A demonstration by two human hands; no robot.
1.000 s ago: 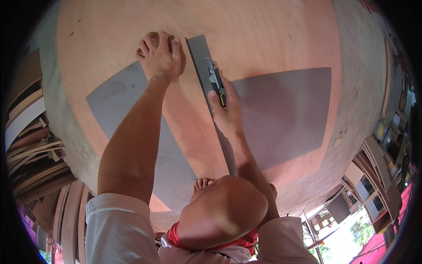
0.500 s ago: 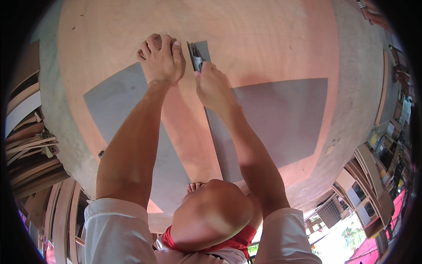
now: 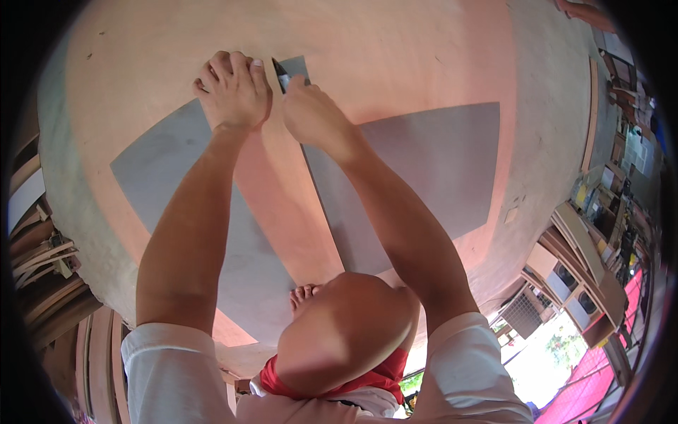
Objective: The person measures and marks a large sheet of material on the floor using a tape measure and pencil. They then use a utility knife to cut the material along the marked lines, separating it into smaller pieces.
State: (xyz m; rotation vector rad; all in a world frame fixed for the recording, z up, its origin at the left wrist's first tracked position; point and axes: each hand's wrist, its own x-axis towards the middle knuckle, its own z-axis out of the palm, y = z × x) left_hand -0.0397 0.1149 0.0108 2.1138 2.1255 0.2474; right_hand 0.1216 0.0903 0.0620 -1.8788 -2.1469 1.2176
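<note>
A long pale wooden strip [image 3: 282, 212] lies across a large grey sheet [image 3: 438, 173], which shows on both sides of it. My left hand [image 3: 234, 92] presses down on the strip's far end, palm down with its fingers spread. Just right of it, my right hand [image 3: 318, 116] is closed around a cutter knife [image 3: 283, 75]. The knife's dark blade points away from me, along the strip's right edge near the sheet's far tip. My fingers cover most of the handle.
Under the sheet is a broad pale wooden board [image 3: 395, 49] on a concrete floor [image 3: 551, 92]. My bent knee [image 3: 346, 325] and bare foot [image 3: 302, 293] are at the strip's near end. Stacked wood pieces [image 3: 56, 297] stand at left, wooden boxes [image 3: 572, 283] at right.
The whole scene has shifted left and slightly up in the picture. My right hand, with the knife, has moved a little farther along the strip's edge; my left hand keeps its place on the strip.
</note>
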